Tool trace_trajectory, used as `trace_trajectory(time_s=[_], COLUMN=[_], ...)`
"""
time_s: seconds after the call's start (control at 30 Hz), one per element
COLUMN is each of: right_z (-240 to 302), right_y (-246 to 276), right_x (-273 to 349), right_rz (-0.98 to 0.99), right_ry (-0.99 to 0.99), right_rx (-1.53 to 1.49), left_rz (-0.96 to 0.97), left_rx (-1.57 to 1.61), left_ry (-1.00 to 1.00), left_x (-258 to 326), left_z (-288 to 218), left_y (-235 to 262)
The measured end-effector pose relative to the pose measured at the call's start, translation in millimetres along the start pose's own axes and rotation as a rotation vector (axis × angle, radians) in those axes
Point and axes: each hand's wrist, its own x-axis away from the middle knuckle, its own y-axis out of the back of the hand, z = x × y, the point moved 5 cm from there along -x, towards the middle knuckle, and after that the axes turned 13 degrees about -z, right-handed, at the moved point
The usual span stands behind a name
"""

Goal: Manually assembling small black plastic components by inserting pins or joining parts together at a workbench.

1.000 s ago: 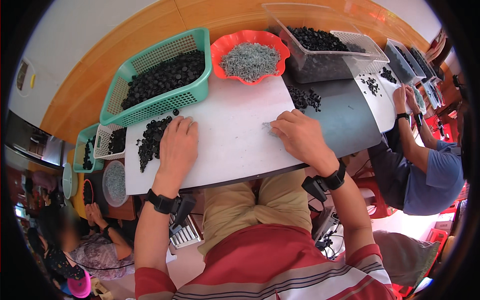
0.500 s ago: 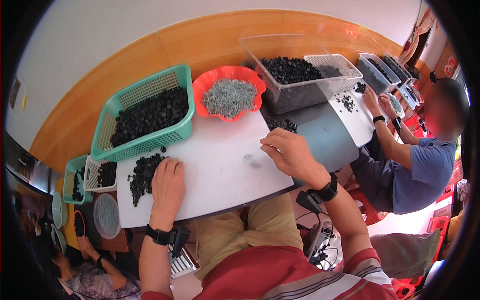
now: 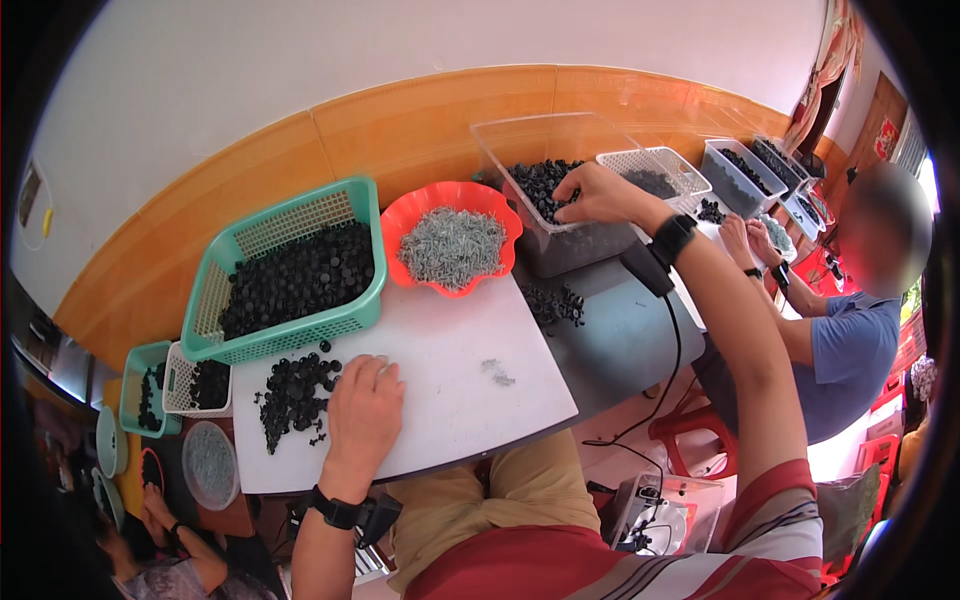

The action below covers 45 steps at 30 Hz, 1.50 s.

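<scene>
My left hand point(image 3: 366, 415) lies on the white tabletop with its fingers loosely stretched and nothing visible in them. It is beside a pile of small black plastic parts point(image 3: 292, 395). My right hand point(image 3: 600, 195) hangs over the front of a clear plastic bin point(image 3: 575, 245) of black parts. Its thumb and fingers are bent toward each other; anything between them is hidden. A small heap of thin silvery pins point(image 3: 497, 373) rests on the tabletop. More pins fill a red scalloped bowl point(image 3: 510, 225), right of a green basket point(image 3: 370, 290) of round black pieces.
Loose black parts point(image 3: 550, 305) lie on the grey surface below the clear bin. On the far left are a small white basket point(image 3: 172, 385), a green basket point(image 3: 128, 400) and a round tub of pins point(image 3: 212, 465). A co-worker point(image 3: 850, 350) sits at the right.
My right hand has moved from above the tabletop's right edge, up and away to the clear bin. My left hand has shifted right, off the pile's edge. The view has tilted.
</scene>
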Motion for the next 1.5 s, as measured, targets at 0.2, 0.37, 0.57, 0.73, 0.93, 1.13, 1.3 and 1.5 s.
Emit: trace_trajectory(time_s=[0.2, 0.37, 0.57, 0.73, 0.93, 1.13, 1.3, 1.5], right_z=[-10.2, -21.7, -16.4, -15.5, -29.4, -19.4, -17.4, -15.5], right_y=[-51.0, -74.8, -72.8, -75.0, -88.2, -81.3, -79.6, -83.6], right_x=[-22.9, -28.6, -31.9, -29.3, -28.9, -26.5, -23.9, -22.1], right_rz=[0.613, 0.704, 0.771, 0.87, 0.879, 0.838, 0.868, 0.879], right_ry=[-0.093, 0.02, -0.071, -0.187, -0.149, -0.195, -0.272, -0.278], right_rx=[-0.002, 0.052, 0.115, 0.142, 0.065, 0.123, -0.001, -0.039], left_rz=[-0.022, -0.042, -0.039, -0.049, -0.059, -0.06, -0.049, -0.054], left_rx=[0.164, 0.2, 0.205, 0.24, 0.261, 0.27, 0.258, 0.268], left_ry=[0.036, 0.085, 0.096, 0.117, 0.122, 0.134, 0.125, 0.133], left_x=[-9.2, -13.9, -17.3, -16.9, -17.1, -18.6, -16.3, -16.7], left_z=[-10.4, -1.9, 0.2, 2.2, 1.2, 0.3, 1.6, 1.0], left_y=[-31.8, -44.8, -47.8, -47.0, -47.1, -44.5, -46.6, -46.1])
